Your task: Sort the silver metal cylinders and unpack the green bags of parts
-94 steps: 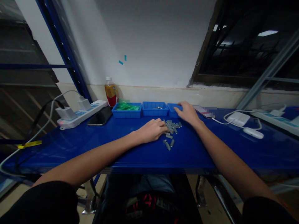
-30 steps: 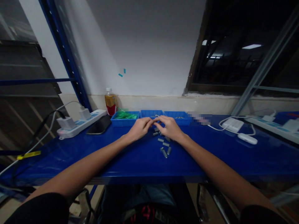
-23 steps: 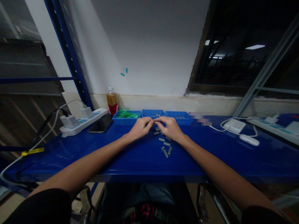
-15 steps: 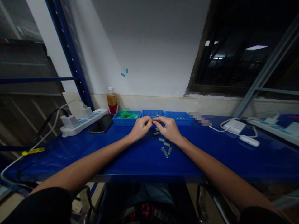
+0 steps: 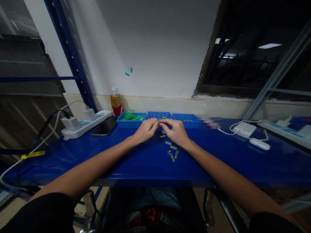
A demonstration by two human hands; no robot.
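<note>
Nearest, a few grey metal pieces [image 5: 172,152] lay loose on the blue counter [image 5: 136,163], just in front of the hands and within easy reach. Above them the left hand [image 5: 144,130] and right hand [image 5: 176,131] met fingertip to fingertip, each pinched shut on something too small to make out, probably one of the pieces held between both for fine handling. Just behind stood three blue trays [image 5: 159,115] in a row, the left one holding green parts [image 5: 129,117], set close for sorting. A phone [image 5: 105,126], a power strip [image 5: 84,123] and a bottle [image 5: 116,103] sat off to the left, clear of the work.
</note>
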